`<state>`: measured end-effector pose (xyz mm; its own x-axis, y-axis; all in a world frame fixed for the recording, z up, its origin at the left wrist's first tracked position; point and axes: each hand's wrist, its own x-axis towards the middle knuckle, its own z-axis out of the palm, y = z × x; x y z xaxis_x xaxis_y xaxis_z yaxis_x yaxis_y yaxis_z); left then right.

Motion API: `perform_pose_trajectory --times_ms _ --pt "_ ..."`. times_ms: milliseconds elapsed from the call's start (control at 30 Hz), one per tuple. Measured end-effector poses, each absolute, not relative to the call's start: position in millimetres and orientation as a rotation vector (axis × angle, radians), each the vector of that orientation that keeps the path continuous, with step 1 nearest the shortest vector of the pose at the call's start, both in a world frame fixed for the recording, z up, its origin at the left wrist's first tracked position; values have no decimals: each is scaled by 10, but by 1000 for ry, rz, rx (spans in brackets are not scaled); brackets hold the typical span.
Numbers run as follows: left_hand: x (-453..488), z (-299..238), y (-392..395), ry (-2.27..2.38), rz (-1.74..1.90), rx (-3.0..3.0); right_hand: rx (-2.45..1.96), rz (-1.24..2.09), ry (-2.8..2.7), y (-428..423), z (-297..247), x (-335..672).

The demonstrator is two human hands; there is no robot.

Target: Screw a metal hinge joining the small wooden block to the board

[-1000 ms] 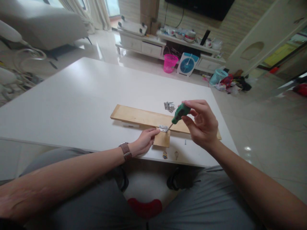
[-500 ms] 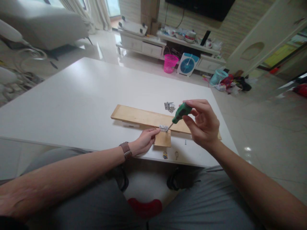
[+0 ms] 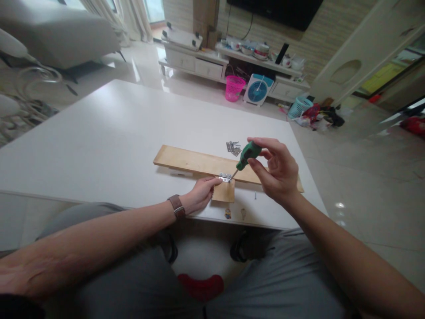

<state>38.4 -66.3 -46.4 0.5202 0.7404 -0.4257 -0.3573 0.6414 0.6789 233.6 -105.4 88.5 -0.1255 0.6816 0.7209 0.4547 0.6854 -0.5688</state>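
My right hand [image 3: 277,168] grips the green handle of a screwdriver [image 3: 248,154], its shaft slanting down to the left. The tip meets the right end of a silver hinge [image 3: 225,177]. That hinge spans a long wooden board [image 3: 189,158] and a small square wooden piece [image 3: 223,193] in front of it. With thumb and fingers, my left hand [image 3: 202,193] pinches the left edge of the small piece, the thumb close to the hinge. Whether a screw sits under the tip is too small to make out.
Behind the board, several loose hinges and screws [image 3: 233,148] lie on the white table [image 3: 133,119]. A single screw [image 3: 255,195], a small cartoon figure [image 3: 227,214] and a pale keychain-like item [image 3: 243,214] lie near the front edge. Beyond stand a pink basket [image 3: 234,88] and a fan [image 3: 258,90].
My right hand and the screwdriver have shifted very slightly left, along with a small shift of the whole view. Both hands keep their hold.
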Motion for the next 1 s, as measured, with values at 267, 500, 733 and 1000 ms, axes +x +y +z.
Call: perform_pose_trajectory --times_ms 267,500,733,1000 --pt "406 -487 -580 788 586 493 -986 278 -1699 -1042 927 2259" --pt "422 -334 -632 792 566 457 -1034 434 -1594 -920 1048 2180" --pt "457 -377 -684 816 587 437 -1044 476 -1419 -925 958 2239" --pt "467 -478 -698 779 712 492 -1035 439 -1395 -1021 877 2317"
